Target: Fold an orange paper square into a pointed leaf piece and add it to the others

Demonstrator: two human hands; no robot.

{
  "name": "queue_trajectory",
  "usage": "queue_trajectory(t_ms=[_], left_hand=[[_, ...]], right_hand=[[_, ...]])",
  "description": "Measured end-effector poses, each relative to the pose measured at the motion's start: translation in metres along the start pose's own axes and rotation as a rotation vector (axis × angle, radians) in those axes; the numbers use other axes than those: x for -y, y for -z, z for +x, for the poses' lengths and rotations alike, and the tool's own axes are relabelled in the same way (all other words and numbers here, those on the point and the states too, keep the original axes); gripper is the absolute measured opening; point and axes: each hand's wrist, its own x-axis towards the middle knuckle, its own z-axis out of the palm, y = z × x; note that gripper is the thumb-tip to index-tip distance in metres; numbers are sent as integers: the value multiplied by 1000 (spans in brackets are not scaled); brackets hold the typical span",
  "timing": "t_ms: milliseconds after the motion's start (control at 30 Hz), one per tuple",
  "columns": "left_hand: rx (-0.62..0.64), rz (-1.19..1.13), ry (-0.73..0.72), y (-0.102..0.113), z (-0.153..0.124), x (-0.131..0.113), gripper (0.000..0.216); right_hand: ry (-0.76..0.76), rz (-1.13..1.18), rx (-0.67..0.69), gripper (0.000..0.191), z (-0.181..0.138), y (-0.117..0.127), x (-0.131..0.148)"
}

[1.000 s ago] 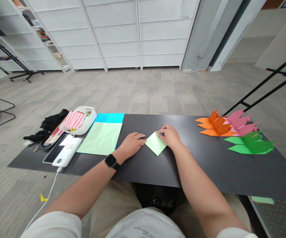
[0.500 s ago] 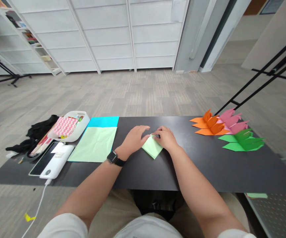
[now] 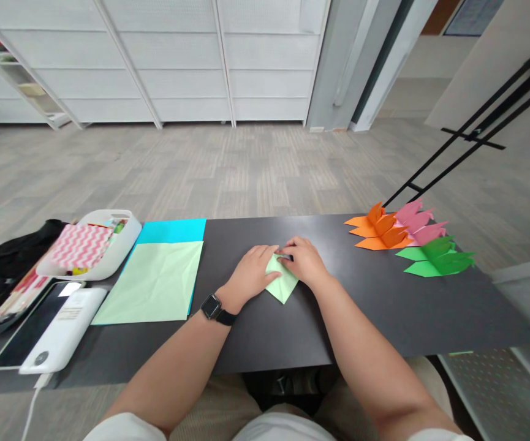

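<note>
A small folded piece of pale green paper (image 3: 283, 289) lies on the dark table in front of me, one corner pointing towards me. My left hand (image 3: 252, 271) rests on its left side, thumb on the paper's face and fingers at the upper edge. My right hand (image 3: 306, 260) has its thumb and curled fingers on the upper right edge, pinching it. The fingertips of both hands nearly meet at the top corner and partly hide it. On the left lie flat sheets, a pale green sheet (image 3: 159, 282) over a blue sheet (image 3: 175, 231).
Folded paper pieces in orange (image 3: 377, 229), pink (image 3: 418, 223) and green (image 3: 439, 258) stand at the table's right. To the left are a white basket (image 3: 124, 245) with a pink-patterned packet, a white power bank (image 3: 65, 331) with a cable, a dark-screened tablet (image 3: 28, 331) and black cloth (image 3: 21, 251).
My left hand has moved in over the folded paper, its thumb now lower on the face. My right fingers have curled further along the upper edge. The camera view has shifted.
</note>
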Motion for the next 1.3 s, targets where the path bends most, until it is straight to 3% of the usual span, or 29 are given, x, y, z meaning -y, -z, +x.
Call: queue_trajectory(t_ms=[467,667,900,1300], left_hand=[[41,138,34,-1,-2,-10,54],[65,162,53,0,-3,-14,65],[84,166,53,-3,-3,-12,64],[132,145,68,5,-2,-15,50]], right_hand=[[4,-97,27,24,-7,6,4],[48,-113,54,27,-5,10,1],[76,-105,-13,21,-6,4,-6],[139,-163,-31,23,-46,20,-13]])
